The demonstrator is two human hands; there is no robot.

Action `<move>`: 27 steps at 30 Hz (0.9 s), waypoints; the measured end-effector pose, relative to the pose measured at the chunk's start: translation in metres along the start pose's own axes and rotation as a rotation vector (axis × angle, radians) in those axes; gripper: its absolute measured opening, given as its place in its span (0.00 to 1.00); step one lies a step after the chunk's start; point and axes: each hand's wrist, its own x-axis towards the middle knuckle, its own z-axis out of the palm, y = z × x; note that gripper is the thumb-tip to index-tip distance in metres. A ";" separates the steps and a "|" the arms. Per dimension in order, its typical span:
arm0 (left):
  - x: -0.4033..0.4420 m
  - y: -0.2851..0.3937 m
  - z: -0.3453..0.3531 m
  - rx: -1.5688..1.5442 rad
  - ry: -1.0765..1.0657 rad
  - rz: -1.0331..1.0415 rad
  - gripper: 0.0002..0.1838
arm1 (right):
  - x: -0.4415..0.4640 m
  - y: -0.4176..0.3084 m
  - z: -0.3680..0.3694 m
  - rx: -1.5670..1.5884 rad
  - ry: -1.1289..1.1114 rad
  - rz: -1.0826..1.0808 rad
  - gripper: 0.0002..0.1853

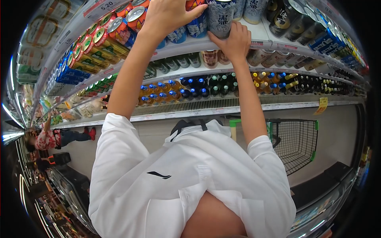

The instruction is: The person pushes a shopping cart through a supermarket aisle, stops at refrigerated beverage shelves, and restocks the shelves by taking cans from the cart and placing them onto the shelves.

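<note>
At the top edge of the head view, my left hand (171, 15) reaches over orange-and-blue cans on the upper shelf. Its thumb stretches out toward a silver-grey patterned beer can (220, 18), while most of the other fingers are cut off by the frame. My right hand (234, 43) is at the shelf's front edge, thumb and fingers around the lower front and right side of that silver-grey can. The can stands upright beside blue-and-white cans (196, 27). Behind it are more pale patterned cans (255, 10).
Black cans (286, 20) stand to the right and green-gold cans (97, 51) to the left. Bottles (162, 90) fill lower shelves. A green-trimmed shopping cart (295, 142) is at the right, near a yellow price tag (321, 106). Another person (49, 139) is in the aisle, far left.
</note>
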 end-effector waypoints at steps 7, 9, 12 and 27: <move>-0.003 -0.001 -0.003 0.045 -0.099 0.016 0.36 | 0.002 -0.004 -0.005 0.008 -0.058 0.036 0.35; -0.003 -0.002 -0.004 0.042 -0.093 0.021 0.37 | 0.003 -0.003 -0.004 0.003 -0.055 0.034 0.34; -0.005 -0.006 0.000 0.048 -0.105 0.012 0.38 | 0.002 -0.004 -0.004 -0.006 -0.054 0.023 0.33; 0.000 -0.019 0.002 -0.062 -0.157 0.009 0.38 | 0.003 -0.006 -0.006 -0.029 -0.040 0.003 0.33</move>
